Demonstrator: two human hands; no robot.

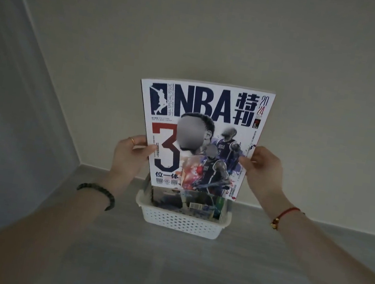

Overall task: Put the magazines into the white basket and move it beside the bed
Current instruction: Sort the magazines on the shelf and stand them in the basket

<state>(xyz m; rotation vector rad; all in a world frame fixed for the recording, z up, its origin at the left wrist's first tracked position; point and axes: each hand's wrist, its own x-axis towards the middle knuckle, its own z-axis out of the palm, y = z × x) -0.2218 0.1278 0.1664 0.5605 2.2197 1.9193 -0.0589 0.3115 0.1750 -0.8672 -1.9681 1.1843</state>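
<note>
Both forearms reach forward toward the white basket (pixel 180 220), which sits on the grey floor (pixel 183 277) against the wall (pixel 224 36). Above the basket, upright, is the NBA magazine (pixel 200 139). Left hand (pixel 129 157) and right hand (pixel 263 172) pinch its side edges, thumbs in front. Another magazine (pixel 179 198) stands inside the basket.

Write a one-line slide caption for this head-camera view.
Both hands, left and right, hold an NBA magazine upright over a white basket already holding magazines, on the floor by the wall.
</note>
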